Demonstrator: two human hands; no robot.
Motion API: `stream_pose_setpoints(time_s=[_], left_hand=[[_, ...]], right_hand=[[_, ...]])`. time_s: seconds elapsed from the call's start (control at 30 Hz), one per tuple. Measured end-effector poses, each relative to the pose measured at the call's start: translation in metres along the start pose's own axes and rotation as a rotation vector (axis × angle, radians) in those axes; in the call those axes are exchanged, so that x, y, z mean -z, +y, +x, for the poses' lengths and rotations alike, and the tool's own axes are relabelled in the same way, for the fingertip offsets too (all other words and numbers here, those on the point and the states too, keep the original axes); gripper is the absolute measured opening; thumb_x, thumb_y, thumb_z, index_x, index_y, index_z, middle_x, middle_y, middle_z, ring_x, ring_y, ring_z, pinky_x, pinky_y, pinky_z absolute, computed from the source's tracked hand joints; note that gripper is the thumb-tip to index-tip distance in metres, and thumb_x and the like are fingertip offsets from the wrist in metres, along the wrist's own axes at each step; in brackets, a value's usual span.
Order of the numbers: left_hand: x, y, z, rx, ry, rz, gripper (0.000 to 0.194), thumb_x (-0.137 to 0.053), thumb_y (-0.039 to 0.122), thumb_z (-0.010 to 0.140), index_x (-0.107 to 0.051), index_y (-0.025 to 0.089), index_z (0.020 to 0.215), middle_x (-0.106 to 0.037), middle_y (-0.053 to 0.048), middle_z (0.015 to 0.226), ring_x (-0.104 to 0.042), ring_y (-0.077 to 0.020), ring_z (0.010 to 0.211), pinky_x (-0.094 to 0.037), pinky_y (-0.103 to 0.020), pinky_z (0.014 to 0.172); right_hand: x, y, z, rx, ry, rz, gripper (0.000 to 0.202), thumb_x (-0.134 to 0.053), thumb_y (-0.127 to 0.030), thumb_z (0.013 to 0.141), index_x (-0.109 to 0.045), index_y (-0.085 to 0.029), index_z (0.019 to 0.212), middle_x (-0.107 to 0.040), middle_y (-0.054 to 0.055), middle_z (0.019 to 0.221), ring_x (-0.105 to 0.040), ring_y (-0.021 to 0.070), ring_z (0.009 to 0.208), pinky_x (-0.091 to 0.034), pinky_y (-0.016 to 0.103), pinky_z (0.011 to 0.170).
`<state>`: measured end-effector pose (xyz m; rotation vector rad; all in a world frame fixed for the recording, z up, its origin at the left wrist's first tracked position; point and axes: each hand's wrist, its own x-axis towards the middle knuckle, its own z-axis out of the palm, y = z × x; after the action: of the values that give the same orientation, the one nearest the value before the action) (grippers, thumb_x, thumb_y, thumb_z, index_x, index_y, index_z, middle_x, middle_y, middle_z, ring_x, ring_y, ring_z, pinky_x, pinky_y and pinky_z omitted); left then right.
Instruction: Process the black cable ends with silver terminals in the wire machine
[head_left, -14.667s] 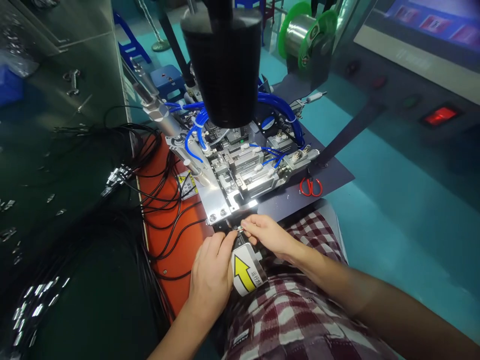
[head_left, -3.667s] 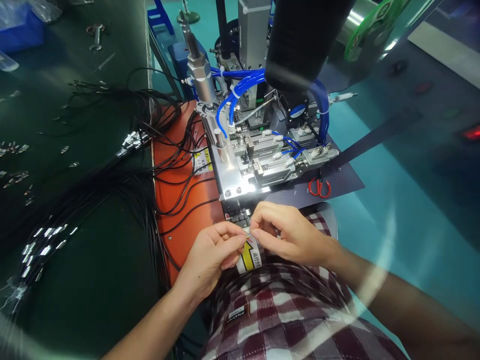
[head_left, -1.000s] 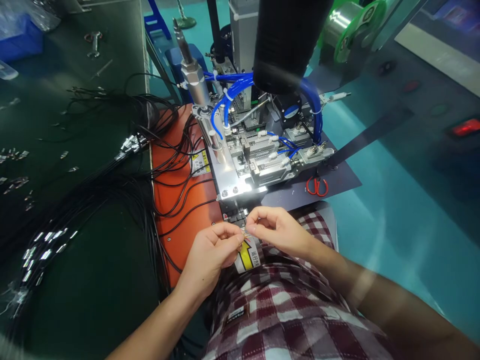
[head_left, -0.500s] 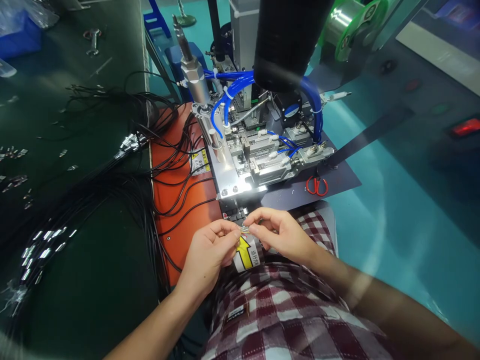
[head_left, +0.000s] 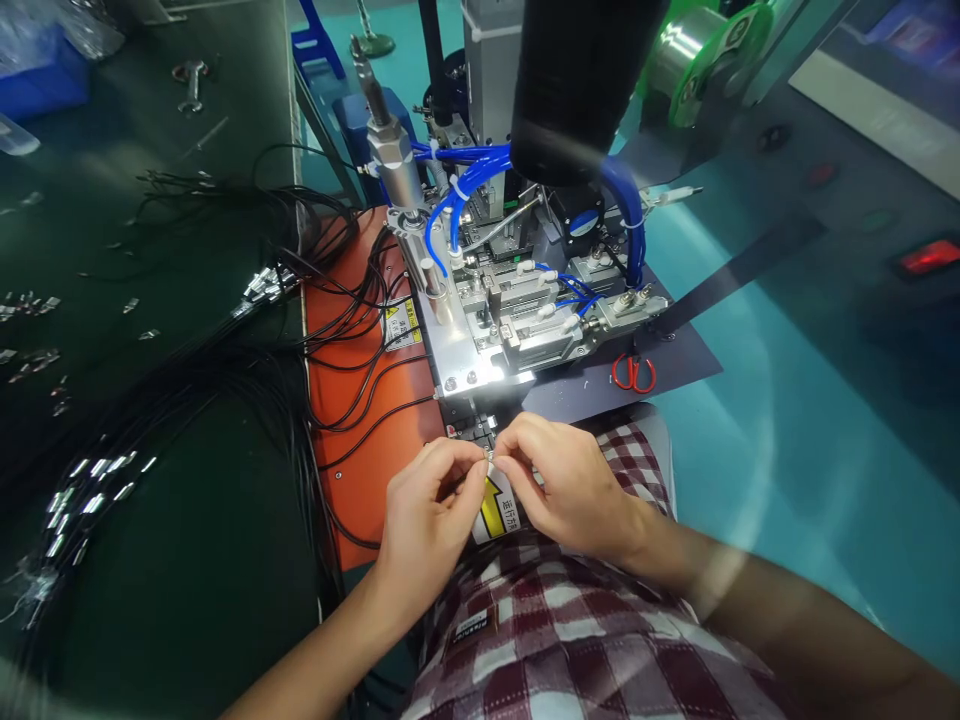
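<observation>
My left hand (head_left: 429, 500) is closed in a pinch, thumb against index finger, at the front of the machine. Facing it, my right hand (head_left: 564, 485) pinches too, its fingertips almost meeting the left ones. Between the fingertips shows a tiny bit of thin wires (head_left: 490, 457); most of it is hidden by the fingers. Just beyond the hands sits the small dark metal fixture (head_left: 477, 430) of the machine (head_left: 480, 360). Below the fingers lies a white label with a yellow arrow (head_left: 493, 508).
Black cables (head_left: 225, 365) with silver connector ends spread over the dark table (head_left: 180, 560) and the orange plate (head_left: 367, 500). Red-handled scissors (head_left: 634, 373) lie right of the machine. A wrench (head_left: 193, 88), a blue bin (head_left: 45, 75) and a solder wire spool (head_left: 686, 60) stand farther off.
My right hand has turned a little and its fingertips have come closer to the left ones. Yellowish wires visible between the fingers before are now mostly covered.
</observation>
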<state>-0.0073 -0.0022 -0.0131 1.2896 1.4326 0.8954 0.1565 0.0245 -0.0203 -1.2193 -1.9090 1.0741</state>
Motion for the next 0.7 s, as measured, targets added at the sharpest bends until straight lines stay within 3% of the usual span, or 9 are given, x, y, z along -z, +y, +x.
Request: stream_pose_setpoints(time_s=[0.07, 0.2, 0.3, 0.4, 0.53, 0.7], left_hand=[[-0.001, -0.001, -0.001, -0.054, 0.011, 0.015, 0.008, -0.061, 0.025, 0.082, -0.065, 0.018, 0.080, -0.059, -0.001, 0.073, -0.051, -0.0101, 0.061, -0.039, -0.020, 0.054], [0.000, -0.002, 0.003, 0.187, -0.108, -0.333, 0.013, -0.062, 0.031, 0.083, -0.060, 0.018, 0.083, -0.040, 0.009, 0.050, -0.030, -0.0038, 0.041, -0.023, -0.017, 0.041], [0.005, 0.000, 0.008, 0.316, -0.237, -0.502, 0.015, -0.064, 0.030, 0.082, -0.058, 0.017, 0.085, -0.034, 0.011, 0.047, -0.023, -0.0016, 0.038, -0.018, -0.017, 0.041], [0.007, 0.004, 0.012, 0.372, -0.289, -0.544, 0.017, -0.068, 0.028, 0.079, -0.058, 0.016, 0.086, -0.037, 0.011, 0.049, -0.024, -0.0002, 0.038, -0.017, -0.017, 0.042], [0.005, 0.005, 0.010, 0.395, -0.211, -0.565, 0.017, -0.067, 0.028, 0.080, -0.056, 0.016, 0.081, -0.045, 0.009, 0.050, -0.026, 0.0002, 0.036, -0.014, -0.018, 0.042], [0.004, 0.005, 0.008, 0.433, -0.206, -0.599, 0.017, -0.058, 0.028, 0.085, -0.051, 0.016, 0.076, -0.034, 0.011, 0.038, -0.021, -0.0018, 0.037, -0.016, -0.018, 0.043]], right_hand=[[0.000, 0.000, 0.001, -0.042, -0.027, 0.072, 0.012, -0.050, -0.020, 0.087, -0.055, -0.018, 0.077, -0.056, 0.002, 0.074, -0.050, 0.0138, 0.067, -0.040, 0.028, 0.064], [-0.003, 0.007, 0.007, -0.323, -0.203, 0.493, 0.016, -0.051, -0.027, 0.087, -0.050, -0.018, 0.073, -0.045, -0.005, 0.059, -0.041, 0.0087, 0.050, -0.034, 0.022, 0.048], [-0.002, 0.009, 0.010, -0.414, -0.263, 0.594, 0.018, -0.054, -0.031, 0.085, -0.050, -0.018, 0.074, -0.041, -0.007, 0.057, -0.034, 0.0069, 0.045, -0.027, 0.021, 0.043], [-0.001, 0.008, 0.009, -0.396, -0.261, 0.612, 0.018, -0.054, -0.031, 0.084, -0.050, -0.017, 0.074, -0.041, -0.006, 0.059, -0.035, 0.0069, 0.046, -0.026, 0.021, 0.043], [-0.002, 0.005, 0.003, -0.318, -0.211, 0.521, 0.016, -0.052, -0.029, 0.087, -0.050, -0.018, 0.075, -0.044, -0.005, 0.062, -0.040, 0.0087, 0.052, -0.032, 0.022, 0.048], [-0.005, 0.004, -0.001, -0.209, -0.134, 0.333, 0.015, -0.050, -0.025, 0.089, -0.052, -0.018, 0.076, -0.052, -0.001, 0.069, -0.047, 0.0114, 0.063, -0.038, 0.024, 0.058]])
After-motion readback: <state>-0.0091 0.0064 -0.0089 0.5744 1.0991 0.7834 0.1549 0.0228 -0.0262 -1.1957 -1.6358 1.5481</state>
